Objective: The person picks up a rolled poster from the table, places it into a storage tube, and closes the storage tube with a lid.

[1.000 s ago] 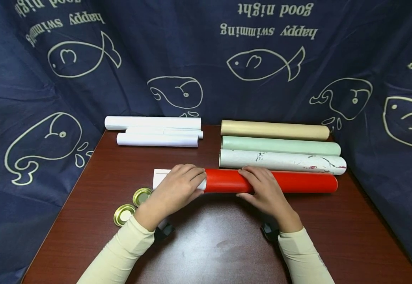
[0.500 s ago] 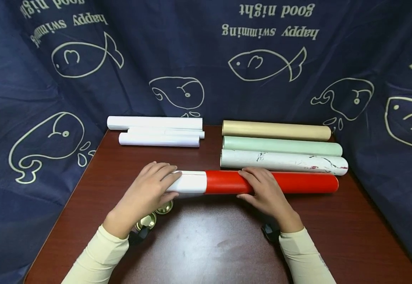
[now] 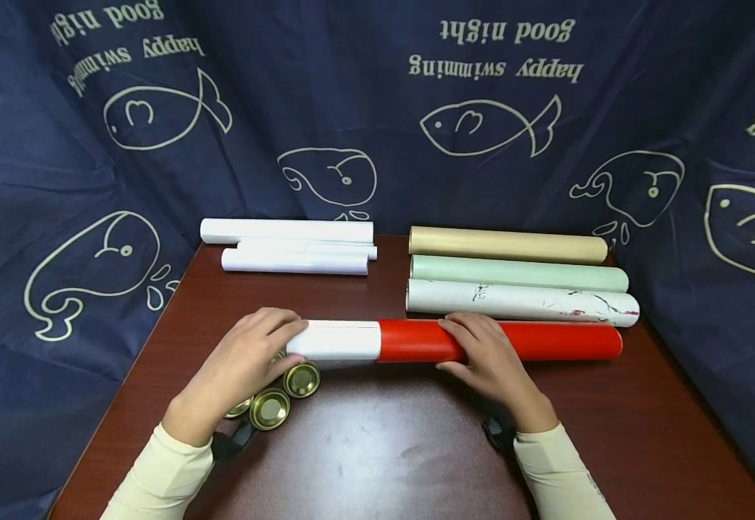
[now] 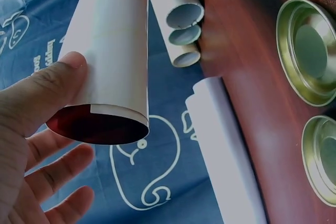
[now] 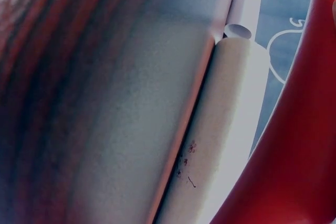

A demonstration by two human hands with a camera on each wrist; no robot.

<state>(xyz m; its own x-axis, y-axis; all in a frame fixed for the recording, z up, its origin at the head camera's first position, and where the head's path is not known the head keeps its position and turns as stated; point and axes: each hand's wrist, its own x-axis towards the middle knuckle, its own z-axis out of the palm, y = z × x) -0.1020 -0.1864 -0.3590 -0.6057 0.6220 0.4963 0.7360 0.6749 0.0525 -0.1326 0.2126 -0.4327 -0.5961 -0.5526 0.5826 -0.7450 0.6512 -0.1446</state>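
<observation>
A white paper roll (image 3: 338,341) sticks out of the left end of a red tube (image 3: 559,341). My left hand (image 3: 237,372) holds the roll's outer end, thumb along the near side and fingers on the far side. In the left wrist view, that end of the roll is open, dark red inside with an overlapping edge. Farther right, my right hand (image 3: 488,357) grips the red tube from above, thumb at the front. Several gold jar lids (image 3: 269,409) lie beside my left hand, some partly hidden under it.
White rolls (image 3: 295,261) lie at the back left. At the back right are a gold roll (image 3: 507,244), a pale green roll (image 3: 520,271) and a white patterned roll (image 3: 520,300), close behind the red tube. A dark blue printed cloth (image 3: 390,180) hangs behind the table.
My left hand has slid left along the white roll to its outer end, baring more of its surface and the lids nearer the middle. My right hand keeps its hold on the red tube.
</observation>
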